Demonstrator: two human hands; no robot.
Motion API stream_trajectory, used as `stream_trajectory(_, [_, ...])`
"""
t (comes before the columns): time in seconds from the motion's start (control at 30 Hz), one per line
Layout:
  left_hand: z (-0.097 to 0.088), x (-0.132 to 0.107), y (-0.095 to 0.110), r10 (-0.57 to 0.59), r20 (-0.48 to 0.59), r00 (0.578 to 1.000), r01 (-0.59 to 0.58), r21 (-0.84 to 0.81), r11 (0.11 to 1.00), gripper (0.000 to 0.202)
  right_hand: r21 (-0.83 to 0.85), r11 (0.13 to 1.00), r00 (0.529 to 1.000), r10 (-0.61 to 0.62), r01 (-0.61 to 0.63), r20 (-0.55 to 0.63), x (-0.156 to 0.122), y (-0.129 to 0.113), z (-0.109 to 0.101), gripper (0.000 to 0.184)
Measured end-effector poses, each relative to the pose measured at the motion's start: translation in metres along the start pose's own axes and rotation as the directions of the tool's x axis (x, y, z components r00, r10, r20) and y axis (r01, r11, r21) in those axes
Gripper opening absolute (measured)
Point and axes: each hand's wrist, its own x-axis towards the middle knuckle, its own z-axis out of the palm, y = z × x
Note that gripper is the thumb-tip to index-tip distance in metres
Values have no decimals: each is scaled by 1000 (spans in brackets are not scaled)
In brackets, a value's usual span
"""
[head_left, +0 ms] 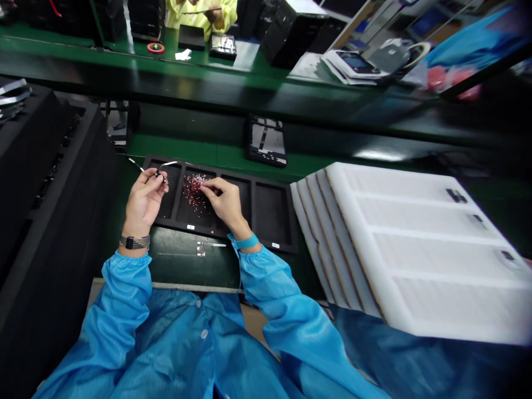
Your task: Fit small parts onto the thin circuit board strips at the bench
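A black tray (270, 213) with several compartments lies on the green bench in front of me. One compartment holds a heap of tiny pink-red parts (194, 187). My right hand (224, 200) reaches into that heap with its fingertips pinched together; what they hold is too small to see. My left hand (143, 202) hovers over the tray's left end, fingers closed on a small dark part with a thin silvery strip (163, 170) sticking out.
A stack of white foam trays (415, 244) leans at my right. Black foam blocks (45, 183) rise on my left. Two thin metal tools (195, 249) lie before the tray. A black framed part (266, 141) stands behind. A person in yellow (201, 14) works across the bench.
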Motion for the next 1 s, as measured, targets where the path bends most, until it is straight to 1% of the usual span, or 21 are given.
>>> stream_trajectory(0.13, [1, 0, -2, -3, -9, 1000, 4, 62, 998, 25, 115, 990, 997, 80, -81, 13, -2, -6, -4, 11])
stream_trajectory(0.27, [5, -3, -10, 3, 2, 1000, -3, 137, 991, 31, 205, 973, 994, 96, -104, 48, -5, -18, -11, 15])
stream_trajectory(0.43, [11, -6, -23, 29, 20, 999, -33, 245, 969, 36, 214, 965, 986, 133, -152, 100, -7, -29, -14, 27])
stream_trajectory(0.6, [15, -8, -28, 53, 21, 998, -57, 303, 951, 36, 242, 951, 977, 163, -192, 135, -10, -33, -13, 37])
stream_trajectory(0.73, [19, -11, -30, 75, 15, 997, -76, 348, 934, 34, 270, 944, 972, 139, -189, 192, -13, -36, -13, 34])
stream_trajectory(0.83, [21, -13, -32, 68, 27, 997, -73, 370, 926, 35, 290, 940, 964, 111, -180, 240, -16, -38, -13, 32])
stream_trajectory(1.0, [24, -17, -35, 44, 60, 997, -64, 408, 911, 33, 284, 937, 953, 122, -202, 276, -18, -38, -12, 34])
